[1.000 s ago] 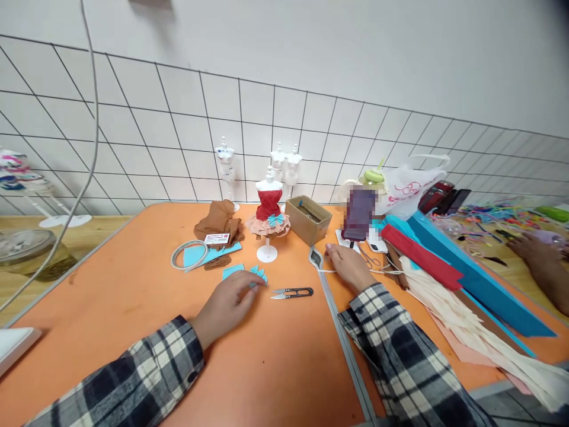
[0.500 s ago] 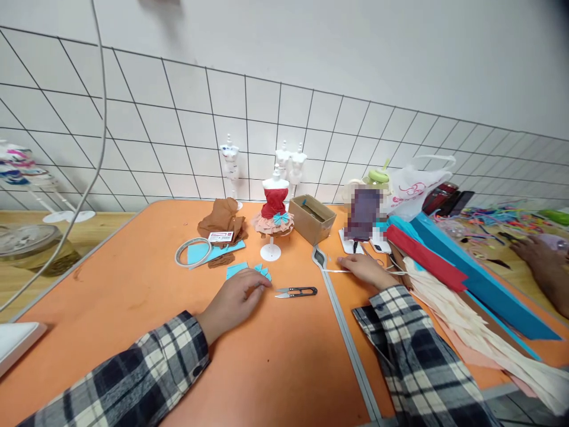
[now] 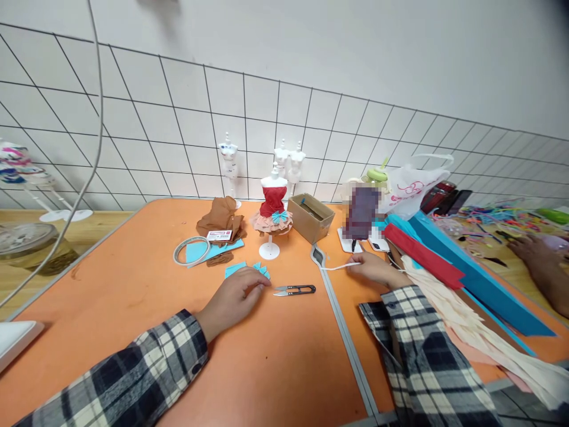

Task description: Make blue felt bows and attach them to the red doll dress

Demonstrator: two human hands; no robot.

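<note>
My left hand [image 3: 235,298] rests on the orange table with its fingers loosely stretched and the thumb a little apart. Just behind its fingers lies a light blue bow [image 3: 262,270], partly covered, beside a piece of blue fabric [image 3: 232,270]. To the right of those fingertips are black thread snips [image 3: 296,290]. A thin white cord [image 3: 335,268] is pinched in my right hand [image 3: 376,270], and its free end hangs out to the left near the grey strip. Behind both hands a small dress form [image 3: 272,201] wears a red top and a ruffled peach skirt with a blue bow.
A cardboard box [image 3: 311,218] stands right of the dress form. Tape [image 3: 176,256], brown fabric [image 3: 217,216] and a small label packet lie at left. A phone on a stand [image 3: 362,216] and fabric strips [image 3: 427,255] occupy the right. Another person's hand [image 3: 528,255] is at far right.
My right hand has moved slightly right and lifted the white cord, which now slopes up toward the fingers. My left hand stays where it was. The view has shifted a little.
</note>
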